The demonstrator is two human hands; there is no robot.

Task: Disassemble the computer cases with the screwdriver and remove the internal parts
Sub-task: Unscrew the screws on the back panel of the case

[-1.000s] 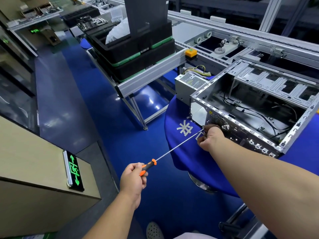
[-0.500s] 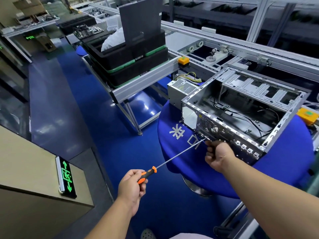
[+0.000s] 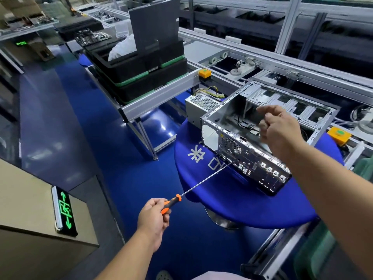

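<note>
A round work table draped in blue cloth (image 3: 242,209) fills the right of the view, at about four o'clock from centre. On it, toward two o'clock, lies the task's open silver steel computer case (image 3: 226,110), side panel off, loose black cables visible inside and its rear port panel facing the worker. Just behind the case, at its eleven o'clock corner, sits a grey perforated power supply box (image 3: 201,103) with yellow and black leads. Stacked black plastic trays with green edging (image 3: 141,77) rest on the aluminium conveyor frame at eleven o'clock.

The right hand (image 3: 276,128) hovers over the case's open top, fingers loosely curled and blurred; whether it pinches a small screw cannot be told. The left hand (image 3: 154,216), at six o'clock, grips the orange-and-black handle of a long-shafted screwdriver (image 3: 201,182), whose tip sits at or just short of the rear panel's lower edge.

The risks appear to lie in that long shaft: steered from the far end by one hand, the tip could skate off a screw head or scratch the ports. Any loose screw could drop into the chassis among the cables.
</note>
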